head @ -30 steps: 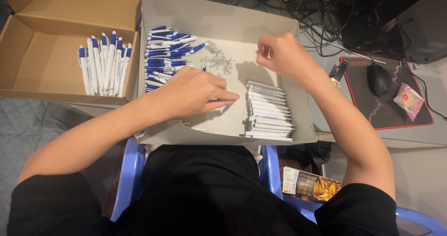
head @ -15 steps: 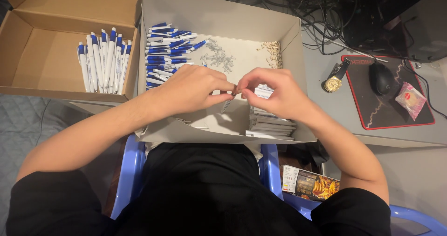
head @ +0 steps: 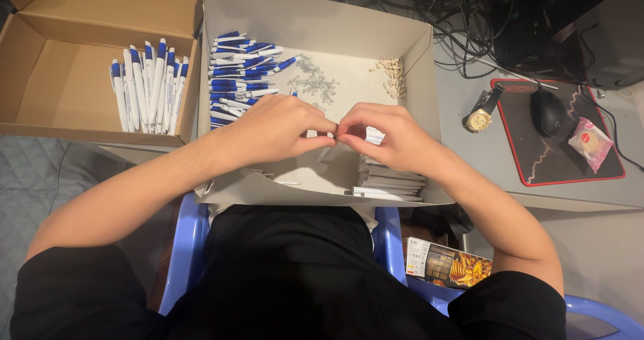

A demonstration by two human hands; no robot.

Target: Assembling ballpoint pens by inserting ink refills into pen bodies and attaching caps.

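Head view: both hands meet over the middle of a grey cardboard box (head: 315, 8) on the tabletop (head: 493, 159). The left hand (head: 278, 129) and right hand (head: 392, 135) are each curled, fingertips pinched together and touching tip to tip, so a small part is held between them; it is too hidden to tell what it is, though a thin pale piece (head: 327, 152) pokes out below the fingertips. The hands hover above the box floor, likely so anything dropped falls back inside.

The box seems laid out by kind, each within easy reach: a heap of blue-and-white pen parts (head: 241, 68) at the far left, small grey pieces (head: 315, 82) in the middle, a little pile of tan bits (head: 392, 75) at the far right, and a stack of white barrels (head: 392, 182) under the right wrist.

A brown carton (head: 74, 18) to the left holds a neat row of whole blue-and-white pens (head: 147, 85), kept apart from the loose parts. A wristwatch (head: 481, 115), mouse (head: 547, 112) and mouse pad (head: 570, 165) lie to the right.
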